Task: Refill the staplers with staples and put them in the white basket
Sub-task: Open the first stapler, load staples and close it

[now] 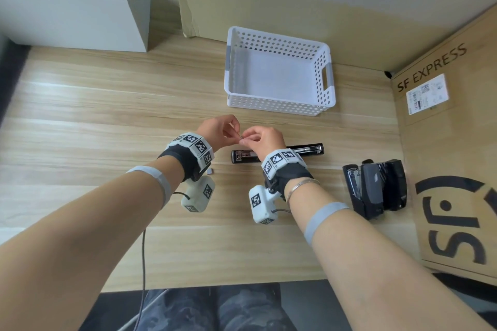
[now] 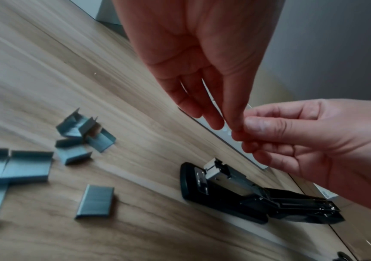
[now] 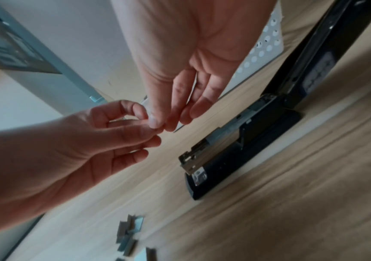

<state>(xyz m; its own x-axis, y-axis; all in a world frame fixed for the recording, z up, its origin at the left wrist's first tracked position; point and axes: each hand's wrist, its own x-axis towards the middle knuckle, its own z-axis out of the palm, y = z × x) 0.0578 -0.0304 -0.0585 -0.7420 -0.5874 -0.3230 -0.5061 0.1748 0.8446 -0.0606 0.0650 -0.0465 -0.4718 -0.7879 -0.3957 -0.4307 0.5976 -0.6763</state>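
Observation:
Both hands meet above a black stapler (image 1: 279, 154) that lies opened flat on the wooden table, its metal staple channel (image 2: 229, 178) exposed. My left hand (image 1: 236, 133) and right hand (image 1: 244, 138) pinch a small strip of staples (image 1: 238, 136) between their fingertips; the fingers hide most of it. Several loose staple strips (image 2: 46, 159) lie on the table left of the stapler, also seen as staple strips (image 3: 130, 234) in the right wrist view. The white perforated basket (image 1: 279, 105) stands empty just behind the hands.
More black staplers (image 1: 376, 191) are grouped at the right, against a large cardboard box (image 1: 443, 148) that walls off that side. Cardboard lines the back, and white cabinets (image 1: 75, 8) stand at the back left. A cable (image 1: 144, 263) hangs from my left wrist.

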